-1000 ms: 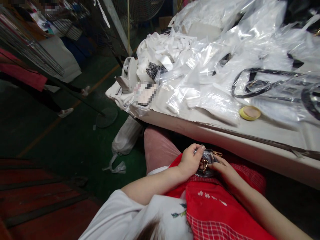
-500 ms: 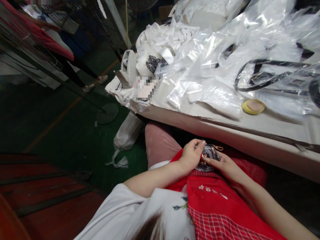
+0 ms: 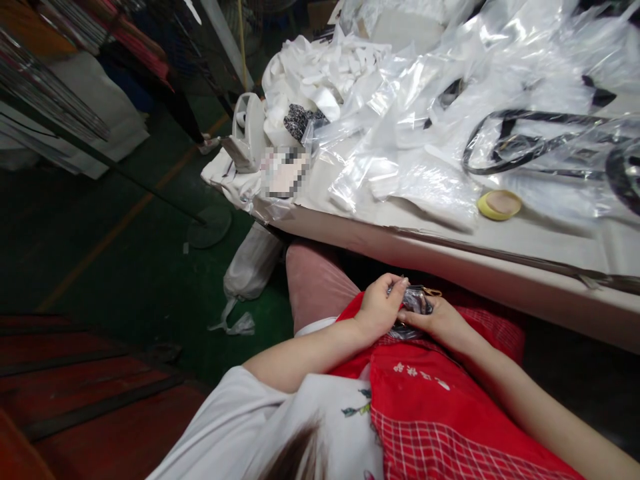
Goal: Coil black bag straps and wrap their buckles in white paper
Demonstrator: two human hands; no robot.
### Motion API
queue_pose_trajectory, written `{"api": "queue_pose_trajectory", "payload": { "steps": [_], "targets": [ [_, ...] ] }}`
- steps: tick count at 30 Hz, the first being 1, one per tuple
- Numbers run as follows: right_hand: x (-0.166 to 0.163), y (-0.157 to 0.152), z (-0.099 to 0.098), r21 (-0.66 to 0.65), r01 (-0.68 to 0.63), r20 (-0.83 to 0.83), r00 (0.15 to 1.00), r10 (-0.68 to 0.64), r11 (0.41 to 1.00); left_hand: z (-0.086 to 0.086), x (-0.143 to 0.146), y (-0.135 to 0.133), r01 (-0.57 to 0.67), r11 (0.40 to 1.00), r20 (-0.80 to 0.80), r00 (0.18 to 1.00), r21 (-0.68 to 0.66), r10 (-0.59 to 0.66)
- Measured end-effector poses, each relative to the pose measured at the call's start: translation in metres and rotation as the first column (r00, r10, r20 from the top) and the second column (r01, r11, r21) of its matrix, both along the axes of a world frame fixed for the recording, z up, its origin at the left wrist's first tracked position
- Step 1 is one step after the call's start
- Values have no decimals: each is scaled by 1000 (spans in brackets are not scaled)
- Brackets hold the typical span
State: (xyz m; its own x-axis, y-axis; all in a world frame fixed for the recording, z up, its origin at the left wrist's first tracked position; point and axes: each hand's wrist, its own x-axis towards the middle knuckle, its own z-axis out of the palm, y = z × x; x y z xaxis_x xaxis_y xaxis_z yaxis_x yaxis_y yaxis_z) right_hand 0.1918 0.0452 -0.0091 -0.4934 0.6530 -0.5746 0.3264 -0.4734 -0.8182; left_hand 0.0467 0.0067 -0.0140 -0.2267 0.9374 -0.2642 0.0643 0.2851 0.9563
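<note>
Over my lap, my left hand and my right hand hold a dark, shiny strap bundle between them. A gold snap hook sticks out on its far side. The left fingers are closed on its left end. My right thumb presses across the near side, with the fingers curled beneath and partly hidden. Whether a clear plastic bag covers the bundle is hard to tell. Under the hands lies a red apron.
On the white table ahead lie clear plastic bags, black straps, a yellow tape roll, a tape dispenser and heaped white strips. A wrapped white bundle is on the floor. Another person stands at the upper left.
My right hand has shifted left, closer to my left hand, and its thumb now covers the gold ring that showed before. The view has moved slightly. The other person's legs have moved.
</note>
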Motion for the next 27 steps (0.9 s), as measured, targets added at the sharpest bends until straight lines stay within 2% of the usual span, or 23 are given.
{"api": "queue_pose_trajectory", "payload": {
  "steps": [4,7,12,17,20,23,27],
  "targets": [
    [1,-1,12,64,-115,-40,992,118,991,-2,-1,1,-17,997,25,999,-70,19],
    [0,-3,17,87,-140,-37,989,144,986,-4,-2,1,-51,995,72,996,-88,58],
    [1,-8,8,-57,-87,-123,989,79,995,-6,-2,-2,-82,993,127,988,-82,92],
    [-1,-13,6,-168,-76,-266,963,29,983,-1,-3,-5,-55,997,85,995,-63,61],
    [-7,-14,10,-124,-75,-282,959,37,989,-3,-3,-3,-71,993,173,981,-97,87],
    [-12,-12,11,-81,-52,-292,956,26,995,-5,-4,3,-21,990,261,964,-141,58],
    [-12,-11,9,-1,-45,-343,938,42,999,-2,-7,7,43,987,201,979,-153,-12]
  ]
}}
